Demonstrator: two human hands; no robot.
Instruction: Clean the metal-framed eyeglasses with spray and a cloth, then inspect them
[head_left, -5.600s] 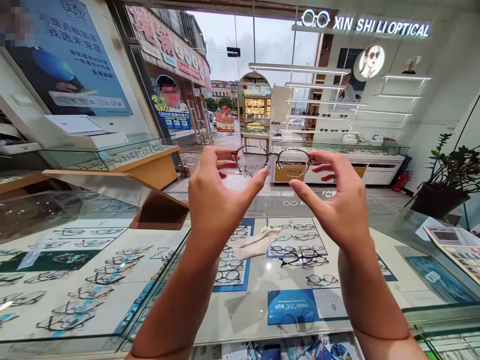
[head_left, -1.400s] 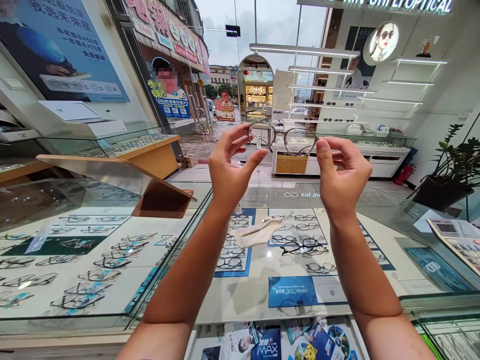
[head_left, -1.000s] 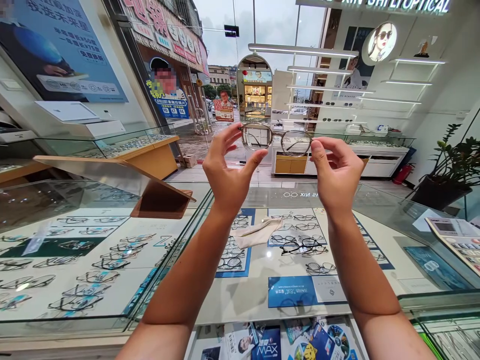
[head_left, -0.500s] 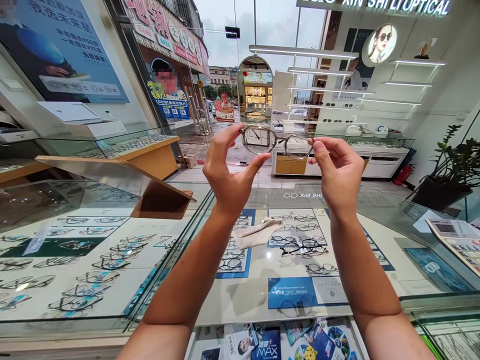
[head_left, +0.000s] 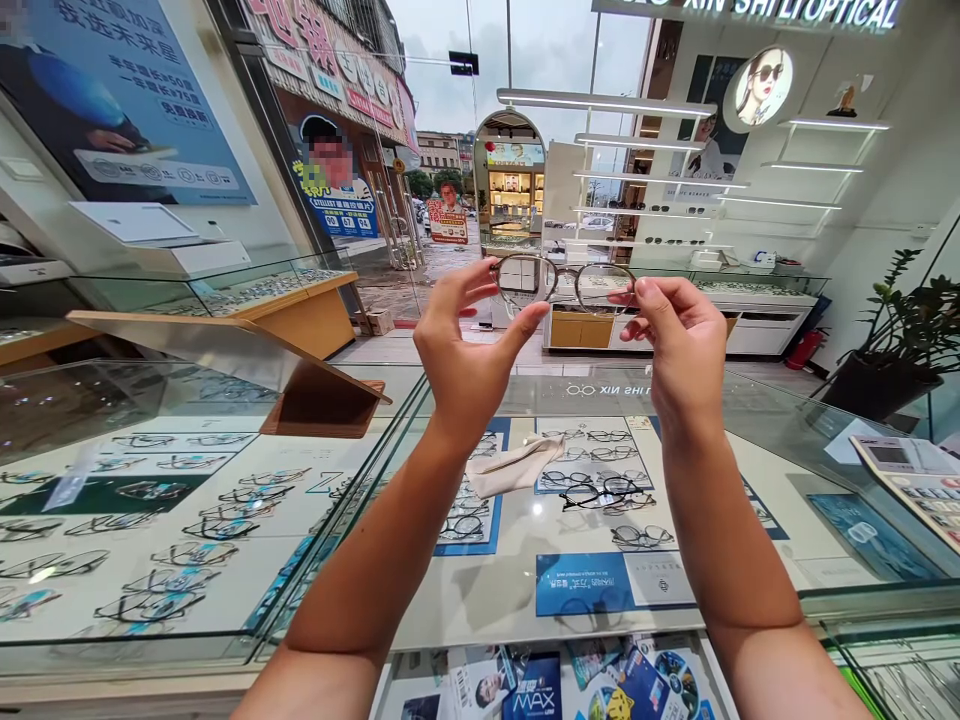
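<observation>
A pair of thin-framed eyeglasses [head_left: 567,271] is held up at arm's length above the counter, nearly level, lenses facing me. My left hand [head_left: 463,350] is closed on its left end, fingertips at the outer corner and thumb stretched towards the lower rim. My right hand [head_left: 686,345] pinches the right end between thumb and fingers. Below the hands, a beige cloth [head_left: 517,466] lies crumpled on the glass counter [head_left: 480,590]. To the right of the cloth lies a black-framed pair of glasses [head_left: 606,493].
An open drawer [head_left: 385,690] with packets and cards is in front of me. Many frames fill the left display case [head_left: 247,575]. A wooden-backed stand [head_left: 322,400] rises at left. Across the room are an arched mirror [head_left: 514,215] and a potted plant [head_left: 892,350].
The eyeglasses have gone from tilted down at the right to nearly level. Both hands have shifted slightly to the right, still holding the two ends.
</observation>
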